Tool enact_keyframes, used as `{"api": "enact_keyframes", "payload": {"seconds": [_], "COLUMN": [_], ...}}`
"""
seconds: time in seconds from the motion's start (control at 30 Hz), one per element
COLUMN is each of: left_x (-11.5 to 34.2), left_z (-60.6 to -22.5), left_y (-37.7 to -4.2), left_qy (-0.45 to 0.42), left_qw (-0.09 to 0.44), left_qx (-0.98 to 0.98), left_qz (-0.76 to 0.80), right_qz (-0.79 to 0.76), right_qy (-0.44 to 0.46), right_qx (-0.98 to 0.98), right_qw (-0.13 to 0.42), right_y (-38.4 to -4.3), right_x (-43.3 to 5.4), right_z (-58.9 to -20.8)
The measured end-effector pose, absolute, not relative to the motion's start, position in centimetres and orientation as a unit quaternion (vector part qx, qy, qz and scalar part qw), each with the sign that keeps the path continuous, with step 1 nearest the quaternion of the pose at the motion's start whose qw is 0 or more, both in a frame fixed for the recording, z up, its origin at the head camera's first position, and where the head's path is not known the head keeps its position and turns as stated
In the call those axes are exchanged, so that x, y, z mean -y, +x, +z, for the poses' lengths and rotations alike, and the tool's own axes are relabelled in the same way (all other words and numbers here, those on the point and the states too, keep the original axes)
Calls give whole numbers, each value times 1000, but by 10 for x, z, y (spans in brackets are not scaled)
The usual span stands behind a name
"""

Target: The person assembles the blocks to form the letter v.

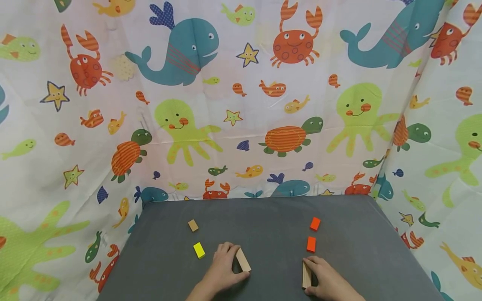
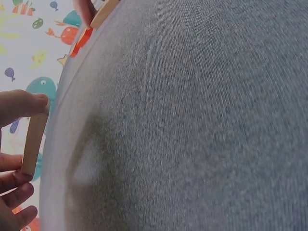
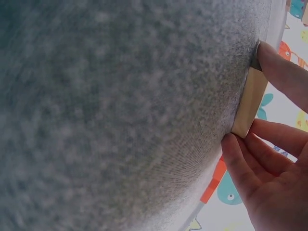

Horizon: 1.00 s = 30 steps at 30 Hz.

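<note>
In the head view, my left hand (image 1: 223, 269) pinches a long plain wooden block (image 1: 243, 260) by its two ends, thumb at the near end and fingers at the far end. The left wrist view shows this block (image 2: 34, 143) between thumb and fingertips, with a shadow on the cloth beside it. Farther right, my right hand (image 1: 325, 278) pinches a second long wooden block (image 1: 306, 276) end to end. Seen from the right wrist, that block (image 3: 250, 101) is at the grey surface, with a fingertip touching the cloth.
Left of the left hand lie a yellow block (image 1: 199, 250) and a small tan block (image 1: 193, 225). Beyond the right hand lie two orange-red blocks, a nearer one (image 1: 311, 244) and a farther one (image 1: 315, 224). A sea-animal curtain (image 1: 241, 125) borders the grey table (image 1: 260, 221).
</note>
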<state>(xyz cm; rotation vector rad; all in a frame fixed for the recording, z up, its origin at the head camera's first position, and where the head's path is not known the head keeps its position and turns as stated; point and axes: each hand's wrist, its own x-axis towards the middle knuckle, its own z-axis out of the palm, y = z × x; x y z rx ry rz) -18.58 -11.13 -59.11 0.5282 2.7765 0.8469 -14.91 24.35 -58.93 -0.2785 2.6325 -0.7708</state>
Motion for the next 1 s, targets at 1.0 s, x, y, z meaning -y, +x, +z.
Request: {"api": "enact_keyframes", "payload": {"seconds": [1.0], "left_x": [86], "left_z": [-602], "left_y": [-199], "left_qy": [177], "left_qw": [76], "left_qx": [-952], "left_qz": [236], "right_qz": [-277], "right_qy": [-77], "right_qx": [-937], "right_qw": [201], "right_y": [-149], "right_x": [-240], "right_z": [-588]}}
